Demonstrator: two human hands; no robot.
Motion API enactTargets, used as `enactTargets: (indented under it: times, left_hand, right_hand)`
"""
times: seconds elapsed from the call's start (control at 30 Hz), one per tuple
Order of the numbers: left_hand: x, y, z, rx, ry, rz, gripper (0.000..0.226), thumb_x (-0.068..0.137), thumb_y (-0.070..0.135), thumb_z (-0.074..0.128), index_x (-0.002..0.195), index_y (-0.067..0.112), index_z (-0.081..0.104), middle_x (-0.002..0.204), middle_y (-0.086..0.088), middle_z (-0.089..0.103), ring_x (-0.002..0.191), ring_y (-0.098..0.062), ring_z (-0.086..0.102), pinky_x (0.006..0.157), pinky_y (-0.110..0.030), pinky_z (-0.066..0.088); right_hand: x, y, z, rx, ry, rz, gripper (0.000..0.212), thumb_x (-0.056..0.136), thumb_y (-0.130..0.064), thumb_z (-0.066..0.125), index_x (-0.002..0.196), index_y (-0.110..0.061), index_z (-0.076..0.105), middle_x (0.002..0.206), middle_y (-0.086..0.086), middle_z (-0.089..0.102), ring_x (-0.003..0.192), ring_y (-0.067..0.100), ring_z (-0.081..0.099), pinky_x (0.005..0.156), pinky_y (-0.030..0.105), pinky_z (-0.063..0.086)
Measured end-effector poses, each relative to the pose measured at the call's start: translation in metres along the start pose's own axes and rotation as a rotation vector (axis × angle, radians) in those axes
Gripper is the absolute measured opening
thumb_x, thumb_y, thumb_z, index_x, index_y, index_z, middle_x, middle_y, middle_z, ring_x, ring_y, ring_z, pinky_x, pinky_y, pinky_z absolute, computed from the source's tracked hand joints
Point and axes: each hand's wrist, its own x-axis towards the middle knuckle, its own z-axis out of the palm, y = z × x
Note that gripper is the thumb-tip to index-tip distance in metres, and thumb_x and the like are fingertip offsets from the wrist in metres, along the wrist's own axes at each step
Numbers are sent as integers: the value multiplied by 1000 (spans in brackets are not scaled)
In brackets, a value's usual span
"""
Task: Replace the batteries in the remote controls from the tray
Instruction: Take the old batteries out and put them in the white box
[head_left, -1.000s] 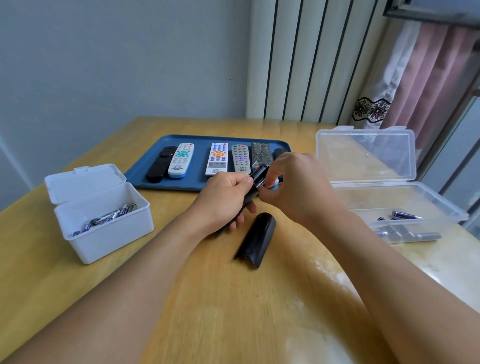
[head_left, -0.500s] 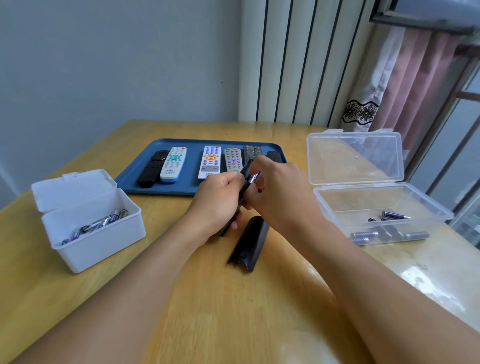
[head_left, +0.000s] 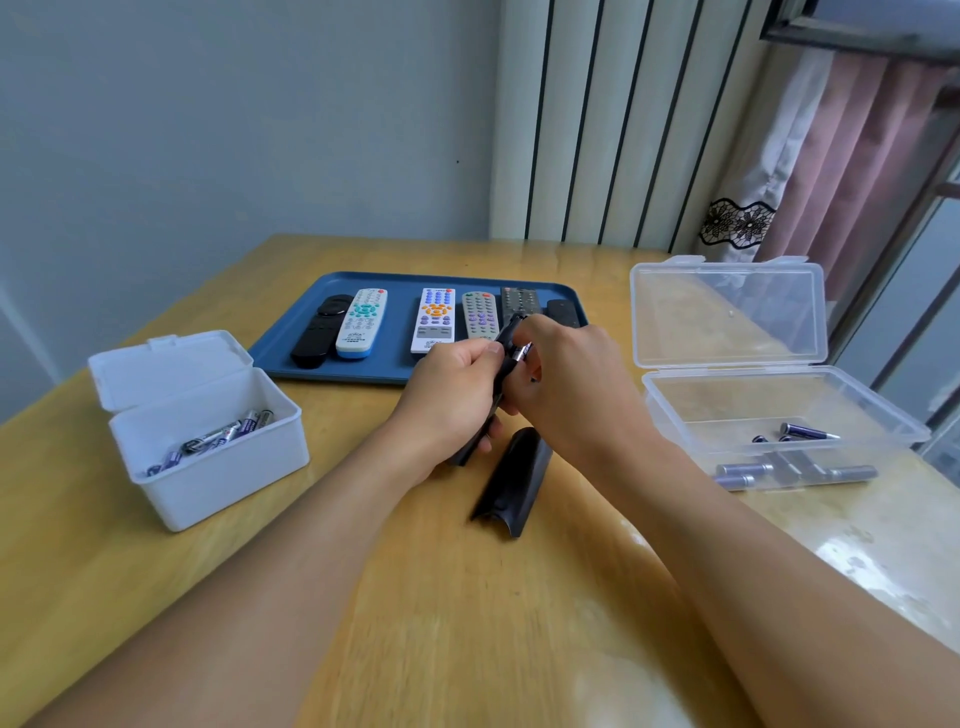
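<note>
Left hand (head_left: 447, 400) grips slim black plastic remote (head_left: 501, 358), right hand (head_left: 566, 384) pinches small silver battery (head_left: 521, 354), both near blue rectangular tray (head_left: 291, 353) front edge; curved black cover (head_left: 514, 480) nearer, bare wood around.

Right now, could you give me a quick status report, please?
Left hand grips black remote. Right hand pinches battery at it. Back cover off, lying on table. Nothing in the way.

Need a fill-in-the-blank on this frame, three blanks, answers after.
1. The black back cover lies on the ____.
2. The left hand grips a black ____.
3. The remotes not yet picked up lie on a ____ tray.

Missing words: table; remote; blue
</note>
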Motion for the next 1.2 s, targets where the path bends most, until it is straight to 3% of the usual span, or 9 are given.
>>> enactTargets:
  times: [0.33, 0.6, 0.73, 0.83, 0.93, 1.0, 1.1, 1.2]
  left_hand:
    - [1, -1, -3, 3, -8, -32, 36, 106, 28, 40, 94, 9, 68, 62, -5, 63, 48, -22, 55, 40, -26, 45]
    - [3, -4, -3, -64, 12, -54, 37, 106, 28, 41, 85, 13, 67, 55, -1, 60, 44, -18, 53, 39, -26, 43]
    - [2, -5, -4, -183, -29, -128, 34, 106, 27, 41, 88, 12, 66, 65, -9, 63, 50, -20, 52, 41, -27, 43]
    - [2, -4, -5, -227, -29, -164, 33, 107, 27, 40, 90, 11, 64, 67, -12, 64, 50, -22, 52, 41, -26, 43]
    - [2, -2, -8, -253, -25, -182, 33, 107, 27, 40, 96, 7, 63, 69, -13, 64, 48, -21, 53, 40, -25, 44]
    - [1, -1, -9, -264, -31, -188, 33, 107, 28, 40, 101, 6, 64, 75, -16, 66, 48, -20, 55, 41, -26, 45]
    - [0, 1, -8, -265, -38, -203, 31, 108, 29, 39, 101, 10, 63, 78, -17, 66, 50, -20, 55, 42, -27, 45]
    - [-3, 4, -11, -251, -39, -229, 29, 107, 30, 39, 109, 11, 61, 80, -16, 68, 56, -22, 57, 45, -28, 47]
  right_hand:
    - [-1, 1, 4, 57, 32, 23, 19, 74, -23, 55, 92, -18, 62, 75, 5, 70, 70, 31, 63, 65, 41, 55]
    - [1, -5, 9, 85, 32, 38, 25, 76, -17, 46, 94, -17, 62, 70, 7, 66, 65, 30, 61, 60, 41, 55]
    - [-3, -5, 7, 266, 7, 158, 29, 80, -19, 51, 102, -28, 68, 72, 1, 65, 67, 13, 61, 61, 28, 52]
    - [-6, -5, 3, 380, -24, 117, 26, 80, -7, 57, 93, -21, 73, 58, -6, 62, 57, 5, 58, 56, 14, 42]
    - [-6, -1, 3, 557, -42, 131, 20, 82, -6, 66, 97, -17, 73, 68, 4, 69, 63, 14, 70, 66, 33, 59]
    - [-4, 1, 4, 632, -8, 147, 15, 89, -4, 69, 101, -12, 72, 72, 9, 70, 62, 19, 71, 69, 40, 61]
    - [-3, 1, 1, 722, 77, 170, 12, 95, -5, 64, 101, -11, 72, 72, 10, 71, 64, 23, 69, 65, 38, 61]
    - [-1, -8, -11, 781, 140, 146, 10, 95, -9, 65, 97, -14, 73, 70, 0, 70, 60, 13, 64, 61, 29, 56]
